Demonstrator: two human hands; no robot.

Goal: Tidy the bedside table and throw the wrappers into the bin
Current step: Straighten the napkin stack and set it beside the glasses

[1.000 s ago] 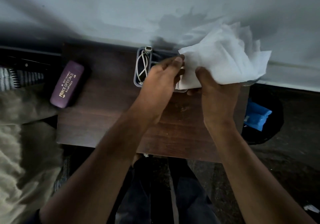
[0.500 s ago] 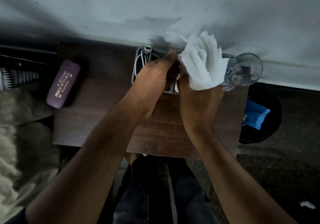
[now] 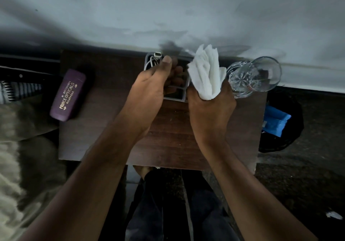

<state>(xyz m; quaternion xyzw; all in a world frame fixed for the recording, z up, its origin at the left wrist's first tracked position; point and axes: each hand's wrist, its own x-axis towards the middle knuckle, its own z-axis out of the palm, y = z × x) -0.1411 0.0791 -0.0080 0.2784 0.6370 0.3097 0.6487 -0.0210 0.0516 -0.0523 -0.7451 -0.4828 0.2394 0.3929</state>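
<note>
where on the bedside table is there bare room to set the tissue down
Bare wood lies between the purple glasses case and the grey organiser, and along the table's near edge under the forearms. The back right is crowded: organiser, both hands and the glass.

Spectacle case (image 3: 68,95) left on table (image 3: 168,147), glass (image 3: 253,77) right, organizer (image 3: 175,95) between.

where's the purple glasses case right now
In the head view, the purple glasses case lies on the left end of the wooden bedside table, apart from the grey organiser and left of the left hand.
</note>
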